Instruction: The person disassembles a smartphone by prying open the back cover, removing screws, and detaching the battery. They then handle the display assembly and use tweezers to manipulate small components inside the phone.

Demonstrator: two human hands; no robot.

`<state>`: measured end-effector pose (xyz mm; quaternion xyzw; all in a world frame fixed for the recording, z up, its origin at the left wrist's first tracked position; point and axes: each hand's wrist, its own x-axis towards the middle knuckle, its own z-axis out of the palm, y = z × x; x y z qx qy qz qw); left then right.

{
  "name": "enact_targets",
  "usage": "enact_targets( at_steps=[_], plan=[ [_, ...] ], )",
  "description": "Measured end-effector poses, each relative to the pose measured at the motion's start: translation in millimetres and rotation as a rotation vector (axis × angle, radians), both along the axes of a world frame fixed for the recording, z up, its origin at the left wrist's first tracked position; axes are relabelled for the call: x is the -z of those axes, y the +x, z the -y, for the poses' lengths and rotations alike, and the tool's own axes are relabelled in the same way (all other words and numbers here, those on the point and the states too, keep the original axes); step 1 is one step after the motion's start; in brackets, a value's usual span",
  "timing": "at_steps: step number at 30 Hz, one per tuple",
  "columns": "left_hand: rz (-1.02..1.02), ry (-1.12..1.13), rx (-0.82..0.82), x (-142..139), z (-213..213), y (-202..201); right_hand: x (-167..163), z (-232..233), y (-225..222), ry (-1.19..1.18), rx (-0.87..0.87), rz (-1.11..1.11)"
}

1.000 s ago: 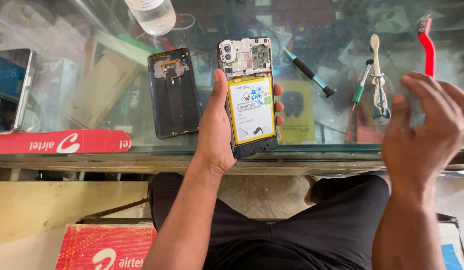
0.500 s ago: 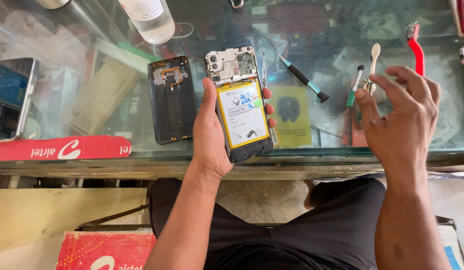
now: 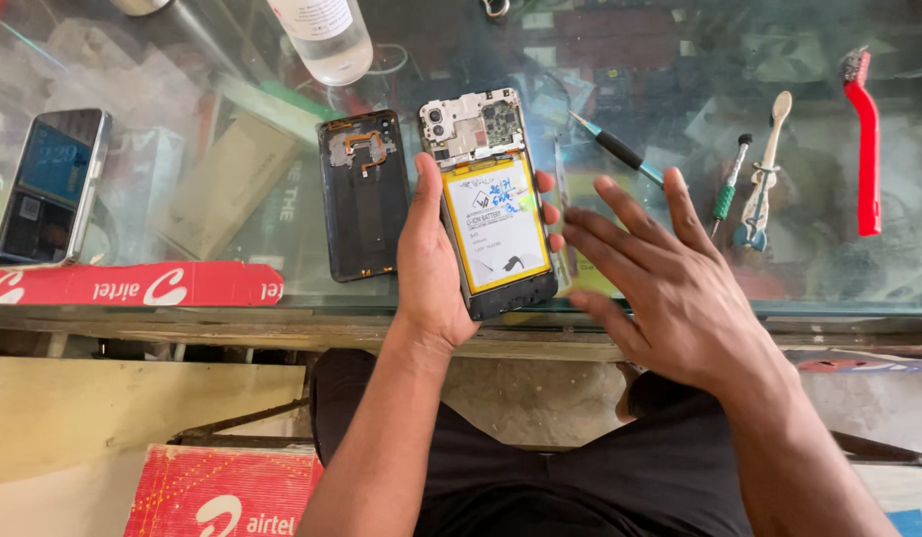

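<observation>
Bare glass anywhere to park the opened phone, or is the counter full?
Freest patch: glass counter between smartphone and back cover, below the bottle. Left hand holds the opened phone. Crowded right of right hand: pen tool, screwdriver, white spudger, red brush.

A yellow-edged white battery (image 3: 496,224) is seen in the opened phone (image 3: 489,204), its upper board grey and green. Left of that phone, a black back cover (image 3: 364,196) is seen; far right, a red brush (image 3: 865,144) and a green-handled screwdriver (image 3: 727,187); lower left, a red strip with white marks (image 3: 133,285).
</observation>
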<state>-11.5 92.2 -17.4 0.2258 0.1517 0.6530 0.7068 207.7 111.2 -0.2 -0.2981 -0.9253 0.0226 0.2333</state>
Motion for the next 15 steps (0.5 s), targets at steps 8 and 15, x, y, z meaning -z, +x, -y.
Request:
enact_targets(
  at_steps=[8,15],
  plan=[
    [-0.015,0.005,0.022,2,-7,0,27,20,18,0.009,-0.023,-0.334],
    [-0.054,0.044,0.060,3,-6,0,11,10,13,-0.699,-0.211,-1.418]
  ],
)
